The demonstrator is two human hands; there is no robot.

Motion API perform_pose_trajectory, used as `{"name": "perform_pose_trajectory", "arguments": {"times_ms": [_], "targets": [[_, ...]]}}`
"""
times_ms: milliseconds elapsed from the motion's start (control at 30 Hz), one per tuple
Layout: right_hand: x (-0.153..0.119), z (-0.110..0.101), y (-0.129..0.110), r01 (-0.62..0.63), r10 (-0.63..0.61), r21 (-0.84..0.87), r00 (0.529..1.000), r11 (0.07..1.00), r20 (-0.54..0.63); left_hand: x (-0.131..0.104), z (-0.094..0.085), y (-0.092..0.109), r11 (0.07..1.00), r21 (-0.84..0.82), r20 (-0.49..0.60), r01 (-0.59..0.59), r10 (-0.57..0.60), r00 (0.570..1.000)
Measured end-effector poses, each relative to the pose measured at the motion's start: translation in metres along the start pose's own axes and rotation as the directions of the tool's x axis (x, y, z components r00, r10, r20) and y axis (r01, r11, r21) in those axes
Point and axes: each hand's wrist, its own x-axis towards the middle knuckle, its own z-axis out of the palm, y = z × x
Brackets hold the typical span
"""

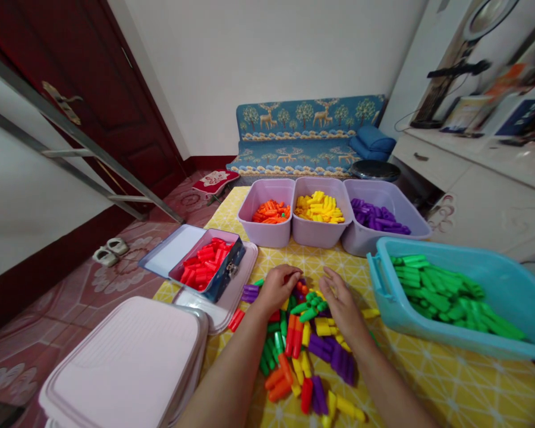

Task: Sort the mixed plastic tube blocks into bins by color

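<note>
A loose pile of colored plastic pieces lies on the yellow patterned tablecloth (401,368), with green pieces (312,305), red pieces (294,336), purple pieces (342,364) and orange pieces (279,383) among them. My left hand (282,288) is over the pile's far left part, its fingers curled together; whatever they hold is hidden. At the far right side of the pile is my right hand (341,300), fingers apart with nothing between them, beside the green pieces.
Behind the pile, lilac bins hold orange (271,212), yellow (320,208) and purple pieces (378,217). A turquoise tub (463,342) with green pieces is right. Left are an open box (235,264) of red pieces and stacked pale lids (125,362).
</note>
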Motion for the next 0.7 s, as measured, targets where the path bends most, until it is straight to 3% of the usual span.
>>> {"name": "perform_pose_trajectory", "arguments": {"times_ms": [67,167,300,433,500,600,700], "targets": [[-0.007,-0.003,-0.004,0.036,-0.036,0.006,0.998,0.999,0.054,-0.002,-0.011,0.012,1.000,0.006,-0.048,-0.029,0.029,0.998],[-0.026,-0.022,-0.009,0.207,-0.194,-0.213,0.978,0.955,0.078,-0.019,-0.035,0.037,0.994,0.089,-0.074,-0.060,0.067,0.995],[-0.070,-0.055,-0.005,0.358,-0.311,-0.500,0.934,0.788,0.178,-0.080,-0.055,0.056,0.941,0.338,-0.155,0.038,0.016,0.988],[-0.117,-0.072,0.019,0.354,-0.237,-0.635,0.935,0.687,0.264,-0.158,-0.043,0.049,0.893,0.439,-0.102,0.098,-0.059,0.993],[-0.129,-0.072,0.029,0.366,-0.239,-0.649,0.930,0.667,0.279,-0.181,-0.033,0.043,0.885,0.454,-0.045,0.099,-0.088,0.995],[-0.125,-0.063,0.031,0.356,-0.242,-0.651,0.934,0.670,0.262,-0.186,-0.020,0.038,0.888,0.445,-0.031,0.114,-0.112,0.993],[-0.103,-0.052,0.023,0.371,-0.253,-0.614,0.928,0.696,0.274,-0.164,-0.011,0.039,0.913,0.394,-0.008,0.102,-0.107,0.994]]}}
